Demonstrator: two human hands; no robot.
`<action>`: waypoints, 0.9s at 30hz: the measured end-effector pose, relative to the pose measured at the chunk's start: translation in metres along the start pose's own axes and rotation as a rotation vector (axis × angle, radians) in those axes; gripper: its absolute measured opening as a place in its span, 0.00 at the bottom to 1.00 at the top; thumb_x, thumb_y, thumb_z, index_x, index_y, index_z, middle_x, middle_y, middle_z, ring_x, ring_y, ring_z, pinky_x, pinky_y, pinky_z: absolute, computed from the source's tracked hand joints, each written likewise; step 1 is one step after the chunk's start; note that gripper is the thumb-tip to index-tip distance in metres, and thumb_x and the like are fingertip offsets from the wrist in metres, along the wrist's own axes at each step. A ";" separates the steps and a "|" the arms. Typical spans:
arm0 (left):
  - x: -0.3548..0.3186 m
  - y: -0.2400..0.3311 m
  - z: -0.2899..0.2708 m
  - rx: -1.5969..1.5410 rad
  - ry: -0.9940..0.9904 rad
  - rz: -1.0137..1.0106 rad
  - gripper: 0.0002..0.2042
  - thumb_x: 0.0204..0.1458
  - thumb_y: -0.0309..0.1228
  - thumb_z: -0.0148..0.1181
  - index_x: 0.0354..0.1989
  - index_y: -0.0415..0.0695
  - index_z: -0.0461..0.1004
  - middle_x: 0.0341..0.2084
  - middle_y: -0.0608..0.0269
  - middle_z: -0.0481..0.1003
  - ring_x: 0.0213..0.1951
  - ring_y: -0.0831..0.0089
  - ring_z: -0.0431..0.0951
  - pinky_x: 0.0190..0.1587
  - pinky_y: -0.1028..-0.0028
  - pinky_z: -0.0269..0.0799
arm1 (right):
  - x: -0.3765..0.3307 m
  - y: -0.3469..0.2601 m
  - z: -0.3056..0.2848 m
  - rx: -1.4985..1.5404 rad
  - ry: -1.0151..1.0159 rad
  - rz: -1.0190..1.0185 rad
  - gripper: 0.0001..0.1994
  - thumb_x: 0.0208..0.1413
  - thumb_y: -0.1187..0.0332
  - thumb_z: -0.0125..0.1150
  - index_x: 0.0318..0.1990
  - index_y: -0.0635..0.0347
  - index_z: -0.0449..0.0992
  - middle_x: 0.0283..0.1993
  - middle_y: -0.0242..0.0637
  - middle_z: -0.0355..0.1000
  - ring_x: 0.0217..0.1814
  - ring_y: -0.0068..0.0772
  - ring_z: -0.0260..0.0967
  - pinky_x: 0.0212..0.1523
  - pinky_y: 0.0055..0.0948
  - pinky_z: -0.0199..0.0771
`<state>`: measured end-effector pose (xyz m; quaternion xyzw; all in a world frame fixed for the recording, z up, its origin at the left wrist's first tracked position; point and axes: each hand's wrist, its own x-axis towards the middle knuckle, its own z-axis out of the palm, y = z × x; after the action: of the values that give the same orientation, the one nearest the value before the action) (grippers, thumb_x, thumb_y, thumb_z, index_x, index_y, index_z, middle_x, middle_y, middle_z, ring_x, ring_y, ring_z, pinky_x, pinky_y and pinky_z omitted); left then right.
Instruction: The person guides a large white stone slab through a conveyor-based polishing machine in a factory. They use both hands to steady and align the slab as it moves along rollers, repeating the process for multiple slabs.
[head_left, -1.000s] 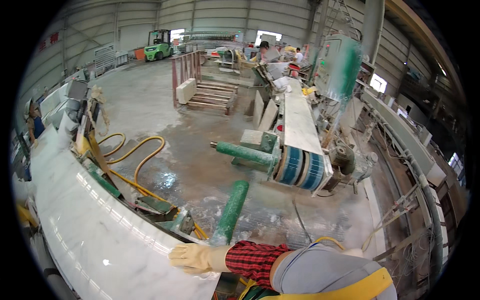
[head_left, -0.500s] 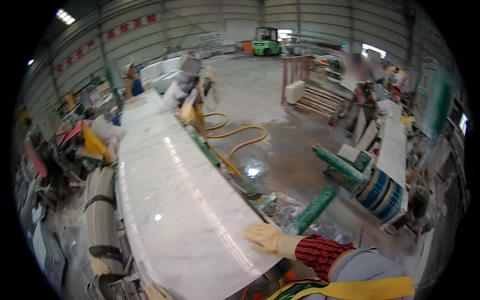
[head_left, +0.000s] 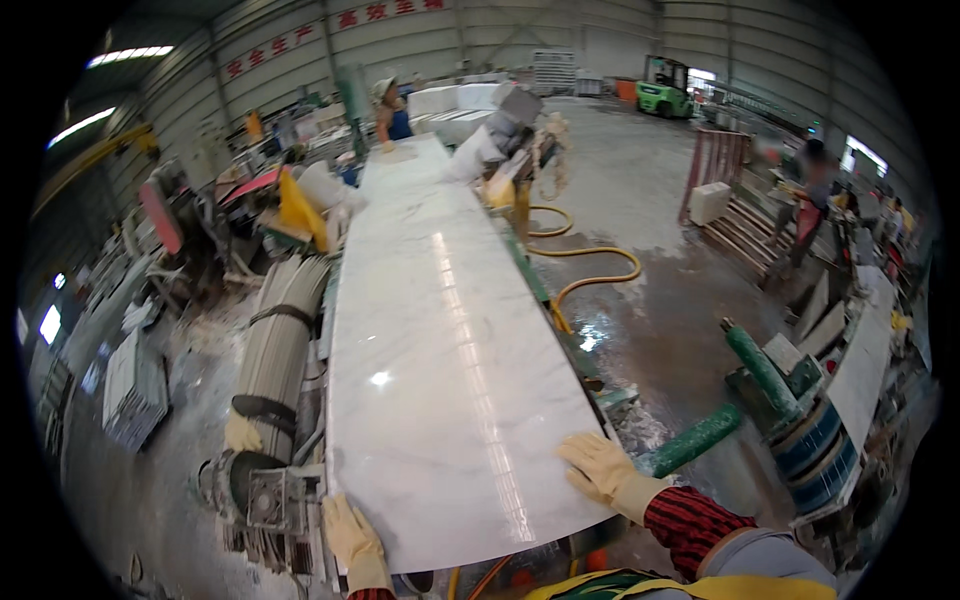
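Note:
A long polished white stone slab point(head_left: 450, 380) with faint grey veining stretches away from me, light glaring off its surface. My left hand point(head_left: 353, 542), in a cream glove, rests at the slab's near left edge, its fingers stretched forward. On the near right edge, my right hand point(head_left: 600, 472) lies in a matching glove with fingers extended over the stone. Neither hand is wrapped around anything. A red-and-black checked sleeve point(head_left: 695, 528) covers my right forearm.
Left of the slab runs a ribbed, strapped bundle point(head_left: 280, 330) on machinery. Green rollers point(head_left: 690, 440) and a yellow hose point(head_left: 600, 278) are on the right. A co-worker point(head_left: 392, 112) stands at the slab's far end, another person point(head_left: 808, 200) at right. A green forklift point(head_left: 664, 90) is farther back.
My view has swung left, so the scene sits farther right in the picture. My left hand now shows fully beside the slab's edge. The right hand still rests on the slab.

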<state>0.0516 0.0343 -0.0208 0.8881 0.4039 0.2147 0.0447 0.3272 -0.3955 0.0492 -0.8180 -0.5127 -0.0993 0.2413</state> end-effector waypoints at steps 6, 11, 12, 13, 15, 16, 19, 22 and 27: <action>-0.003 -0.005 -0.005 -0.025 0.029 0.034 0.21 0.67 0.34 0.54 0.66 0.40 0.71 0.69 0.36 0.68 0.65 0.36 0.70 0.68 0.48 0.67 | 0.002 -0.002 0.006 -0.022 0.050 -0.022 0.19 0.57 0.69 0.65 0.56 0.57 0.78 0.60 0.47 0.75 0.62 0.54 0.73 0.68 0.47 0.71; -0.004 0.002 -0.011 -0.045 0.019 0.008 0.23 0.65 0.34 0.56 0.67 0.40 0.71 0.69 0.35 0.68 0.65 0.36 0.71 0.69 0.48 0.67 | 0.005 -0.006 0.000 0.004 0.037 -0.014 0.19 0.56 0.69 0.65 0.56 0.59 0.77 0.59 0.48 0.76 0.62 0.55 0.73 0.67 0.48 0.72; -0.002 0.005 -0.012 -0.046 0.019 0.006 0.23 0.65 0.34 0.56 0.67 0.40 0.71 0.69 0.35 0.68 0.65 0.36 0.71 0.69 0.49 0.67 | 0.004 -0.004 0.000 -0.008 0.050 -0.023 0.19 0.56 0.69 0.65 0.56 0.59 0.77 0.59 0.48 0.76 0.62 0.55 0.73 0.67 0.48 0.72; -0.002 0.008 -0.014 -0.049 0.007 -0.003 0.23 0.64 0.34 0.57 0.67 0.40 0.71 0.69 0.35 0.68 0.65 0.36 0.71 0.69 0.49 0.67 | 0.003 -0.002 0.001 -0.020 0.062 -0.032 0.19 0.56 0.69 0.65 0.56 0.59 0.77 0.60 0.48 0.76 0.62 0.55 0.73 0.67 0.48 0.72; 0.000 0.016 -0.020 -0.061 -0.012 -0.018 0.23 0.64 0.34 0.57 0.67 0.40 0.72 0.69 0.35 0.68 0.65 0.36 0.71 0.69 0.49 0.67 | 0.000 0.000 0.004 -0.035 0.081 -0.037 0.19 0.56 0.70 0.65 0.56 0.59 0.78 0.60 0.49 0.76 0.63 0.55 0.73 0.67 0.49 0.72; 0.002 0.020 -0.024 -0.065 -0.017 -0.023 0.23 0.64 0.34 0.57 0.67 0.40 0.72 0.69 0.35 0.69 0.66 0.36 0.71 0.69 0.49 0.67 | -0.001 0.001 0.006 -0.038 0.087 -0.035 0.19 0.56 0.70 0.65 0.56 0.59 0.78 0.59 0.49 0.76 0.63 0.55 0.73 0.67 0.49 0.72; -0.007 0.015 -0.031 -0.040 -0.008 -0.041 0.22 0.65 0.35 0.55 0.66 0.41 0.74 0.68 0.37 0.71 0.66 0.39 0.71 0.70 0.50 0.67 | 0.006 -0.002 0.008 -0.017 0.063 -0.043 0.19 0.55 0.70 0.65 0.55 0.59 0.78 0.59 0.50 0.77 0.63 0.57 0.73 0.68 0.50 0.72; -0.012 -0.019 0.012 -0.033 0.063 -0.088 0.20 0.67 0.36 0.54 0.63 0.42 0.76 0.64 0.42 0.75 0.64 0.43 0.74 0.69 0.51 0.69 | -0.004 -0.003 0.012 -0.028 0.044 -0.019 0.20 0.54 0.70 0.66 0.55 0.59 0.79 0.58 0.52 0.78 0.63 0.59 0.73 0.69 0.52 0.71; -0.003 0.013 -0.014 0.084 0.102 -0.059 0.15 0.63 0.34 0.55 0.57 0.51 0.76 0.60 0.55 0.76 0.55 0.52 0.80 0.58 0.54 0.77 | -0.024 0.009 0.025 0.009 0.022 -0.004 0.20 0.58 0.68 0.61 0.57 0.66 0.78 0.61 0.60 0.75 0.65 0.69 0.70 0.71 0.62 0.65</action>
<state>0.0528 0.0221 -0.0064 0.8648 0.4403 0.2412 -0.0072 0.3219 -0.4055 0.0149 -0.8146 -0.5122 -0.1067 0.2505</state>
